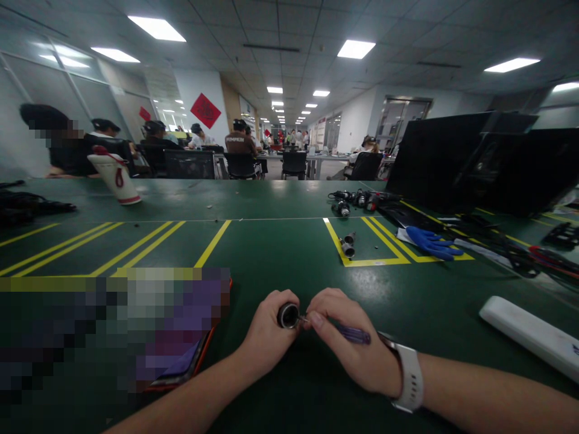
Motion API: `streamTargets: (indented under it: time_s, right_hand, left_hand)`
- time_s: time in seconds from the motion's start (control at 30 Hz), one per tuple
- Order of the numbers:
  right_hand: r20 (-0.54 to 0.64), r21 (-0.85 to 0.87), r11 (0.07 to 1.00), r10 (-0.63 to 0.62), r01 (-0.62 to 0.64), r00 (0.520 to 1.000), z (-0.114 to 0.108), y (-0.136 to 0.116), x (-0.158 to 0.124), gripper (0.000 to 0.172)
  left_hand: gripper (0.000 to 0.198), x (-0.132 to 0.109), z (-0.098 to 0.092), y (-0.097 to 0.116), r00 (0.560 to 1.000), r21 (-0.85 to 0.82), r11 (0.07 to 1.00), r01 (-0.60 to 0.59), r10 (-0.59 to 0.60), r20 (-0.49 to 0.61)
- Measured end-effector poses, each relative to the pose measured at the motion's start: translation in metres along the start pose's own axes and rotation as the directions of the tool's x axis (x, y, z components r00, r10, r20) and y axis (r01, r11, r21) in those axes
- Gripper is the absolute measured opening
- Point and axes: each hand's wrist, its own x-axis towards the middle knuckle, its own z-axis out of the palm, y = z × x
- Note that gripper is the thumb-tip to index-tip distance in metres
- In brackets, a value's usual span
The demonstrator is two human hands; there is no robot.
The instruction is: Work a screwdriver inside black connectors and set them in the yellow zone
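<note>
My left hand (pixel 266 334) is closed round a small black and silver cylindrical part (pixel 288 315), its round open end facing me. My right hand (pixel 350 343), with a white watch on the wrist, grips a small screwdriver with a purple handle (pixel 353 334). The screwdriver's tip touches the side of the cylindrical part. Both hands rest low over the green table mat (pixel 271 253), near its front edge.
Two more small cylindrical parts (pixel 347 244) lie in a yellow-lined box ahead, with several black parts (pixel 357 199) beyond. A blue glove (pixel 429 242), cables and black monitors are at the right, a white bar (pixel 529 334) near right, a white bottle (pixel 115 175) far left. People sit at desks behind.
</note>
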Motion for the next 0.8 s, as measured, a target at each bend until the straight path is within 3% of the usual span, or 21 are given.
streamTargets:
  time_s: [0.2, 0.4, 0.5, 0.67, 0.8]
  right_hand:
    - [0.018, 0.35, 0.904, 0.257, -0.247, 0.966, 0.002, 0.008, 0.006, 0.025]
    - [-0.029, 0.431, 0.849, 0.35, -0.305, 0.936, 0.007, 0.017, 0.006, 0.027]
    - [-0.039, 0.356, 0.903, 0.273, -0.242, 0.961, 0.005, 0.012, 0.004, 0.026]
    - [-0.018, 0.031, 1.0, -0.003, 0.003, 1.0, 0.0, 0.0, -0.001, 0.024]
    - [-0.001, 0.091, 0.995, 0.033, -0.033, 0.999, 0.001, 0.001, 0.0, 0.025]
  left_hand:
    - [0.01, -0.001, 0.001, -0.002, 0.999, -0.029, 0.999, 0.027, -0.027, 0.017]
    - [0.013, 0.0, 0.001, -0.001, 0.996, -0.102, 0.991, 0.083, -0.08, 0.031]
    - [0.01, 0.0, 0.0, 0.001, 0.997, -0.077, 0.994, 0.074, -0.072, 0.035]
    - [0.01, 0.0, 0.0, 0.003, 1.0, 0.014, 0.999, 0.031, -0.031, 0.004]
    - [0.01, -0.001, 0.0, 0.004, 1.0, 0.002, 1.0, 0.011, -0.011, 0.007]
